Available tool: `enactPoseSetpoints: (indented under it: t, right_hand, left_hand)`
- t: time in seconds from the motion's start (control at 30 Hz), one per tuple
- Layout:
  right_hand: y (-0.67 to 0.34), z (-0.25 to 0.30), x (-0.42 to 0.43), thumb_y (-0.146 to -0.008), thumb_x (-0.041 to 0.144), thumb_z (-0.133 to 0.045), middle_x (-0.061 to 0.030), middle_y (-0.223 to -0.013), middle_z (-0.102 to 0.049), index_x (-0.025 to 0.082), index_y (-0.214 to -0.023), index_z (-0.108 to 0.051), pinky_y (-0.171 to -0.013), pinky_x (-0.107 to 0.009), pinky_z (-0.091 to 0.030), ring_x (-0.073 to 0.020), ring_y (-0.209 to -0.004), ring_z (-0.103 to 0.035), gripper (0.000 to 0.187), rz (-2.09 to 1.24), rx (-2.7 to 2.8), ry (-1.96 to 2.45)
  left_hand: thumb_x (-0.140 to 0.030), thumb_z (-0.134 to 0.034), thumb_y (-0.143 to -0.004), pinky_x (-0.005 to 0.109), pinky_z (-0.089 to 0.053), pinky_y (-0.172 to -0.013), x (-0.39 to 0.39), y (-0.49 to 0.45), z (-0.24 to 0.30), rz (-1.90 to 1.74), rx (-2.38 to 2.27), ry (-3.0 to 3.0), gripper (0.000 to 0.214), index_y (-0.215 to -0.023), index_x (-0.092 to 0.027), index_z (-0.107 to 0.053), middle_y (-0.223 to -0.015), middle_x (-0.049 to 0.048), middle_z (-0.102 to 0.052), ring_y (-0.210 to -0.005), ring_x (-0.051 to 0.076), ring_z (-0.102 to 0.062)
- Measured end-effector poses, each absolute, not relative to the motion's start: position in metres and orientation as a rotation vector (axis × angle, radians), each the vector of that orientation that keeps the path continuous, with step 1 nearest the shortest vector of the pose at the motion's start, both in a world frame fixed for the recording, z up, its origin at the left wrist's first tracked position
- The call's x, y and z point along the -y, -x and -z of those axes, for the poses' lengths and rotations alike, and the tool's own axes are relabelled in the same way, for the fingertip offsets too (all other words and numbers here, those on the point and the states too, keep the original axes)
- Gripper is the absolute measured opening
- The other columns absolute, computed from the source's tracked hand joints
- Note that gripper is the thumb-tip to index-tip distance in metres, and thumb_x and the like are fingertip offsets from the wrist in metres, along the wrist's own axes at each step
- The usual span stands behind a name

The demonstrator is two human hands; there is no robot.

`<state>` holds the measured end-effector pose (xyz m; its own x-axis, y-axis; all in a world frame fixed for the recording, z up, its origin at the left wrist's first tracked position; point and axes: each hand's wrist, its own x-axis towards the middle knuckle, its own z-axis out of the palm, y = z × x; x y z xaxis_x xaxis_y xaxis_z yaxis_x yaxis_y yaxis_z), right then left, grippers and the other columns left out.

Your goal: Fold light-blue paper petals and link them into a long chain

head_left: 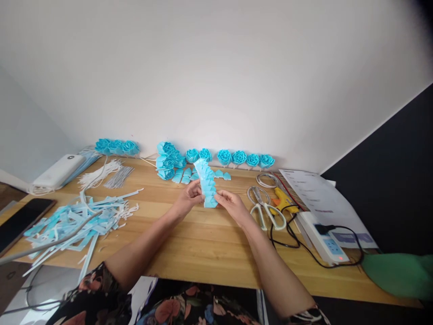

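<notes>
A pleated strip of blue ribbon [207, 183], with pointed folds down its right side, is held upright above the wooden table. My left hand [190, 197] pinches its lower left edge between thumb and fingers. From the other side, my right hand [232, 203] grips the lower right edge. Behind the strip lie several small folded blue pieces [179, 175], partly covered by it. A stack of blue ribbon flowers [167, 160] rests just beyond my left hand. More flowers [239, 157] stand in a row along the wall.
Scissors [263, 210], a yellow glue gun [284, 201] and a power strip [324, 239] with a looping black cord lie at right. Ribbon scraps [77, 221], white and grey stems [119, 177], a white power bank [62, 171] and a phone [23, 221] occupy the left.
</notes>
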<state>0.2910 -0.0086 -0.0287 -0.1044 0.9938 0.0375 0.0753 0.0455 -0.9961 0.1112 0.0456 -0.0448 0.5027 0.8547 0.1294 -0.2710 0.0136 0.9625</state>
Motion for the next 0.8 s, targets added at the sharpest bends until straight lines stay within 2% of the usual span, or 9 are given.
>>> enactPoseSetpoints:
  t: [0.2,0.5,0.63,0.8]
  right_hand:
    - [-0.292,0.039,0.007,-0.079,0.041,-0.061,0.005,-0.059,-0.039,0.018,-0.062,-0.05,-0.054,-0.023,-0.029,-0.01,-0.057,-0.037,0.031,-1.021,1.459,1.307]
    - [-0.298,0.033,0.008,-0.082,0.044,-0.056,0.0023,-0.065,-0.052,0.017,-0.072,-0.059,-0.062,-0.024,-0.036,-0.0126,-0.063,-0.047,0.028,-1.184,1.489,1.236]
    - [-0.304,0.031,0.009,-0.083,0.044,-0.055,0.0029,-0.064,-0.05,0.017,-0.069,-0.057,-0.06,-0.023,-0.035,-0.0116,-0.062,-0.044,0.03,-1.161,1.581,1.257]
    - [-0.31,0.031,0.01,-0.08,0.044,-0.058,0.0035,-0.06,-0.048,0.016,-0.071,-0.063,-0.052,-0.022,-0.032,-0.0097,-0.055,-0.039,0.03,-1.271,1.658,1.336]
  left_hand:
    - [-0.028,-0.075,-0.069,0.024,-0.043,-0.06,-0.045,-0.112,0.046,-0.923,-0.569,-1.256,0.066,-0.129,-0.017,-0.048,-0.07,-0.0022,-0.056,-0.062,0.011,-0.054]
    - [-0.027,-0.074,-0.071,0.023,-0.041,-0.061,-0.052,-0.106,0.045,-0.895,-0.585,-1.39,0.071,-0.134,-0.018,-0.044,-0.069,-0.0021,-0.057,-0.063,0.01,-0.054]
    - [-0.027,-0.072,-0.073,0.025,-0.043,-0.063,-0.057,-0.096,0.037,-0.834,-0.604,-1.468,0.057,-0.126,-0.015,-0.054,-0.071,0.0009,-0.062,-0.064,0.012,-0.056]
    - [-0.024,-0.067,-0.073,0.024,-0.043,-0.061,-0.065,-0.07,0.021,-0.69,-0.652,-1.633,0.04,-0.112,-0.016,-0.063,-0.072,0.0015,-0.063,-0.063,0.011,-0.054]
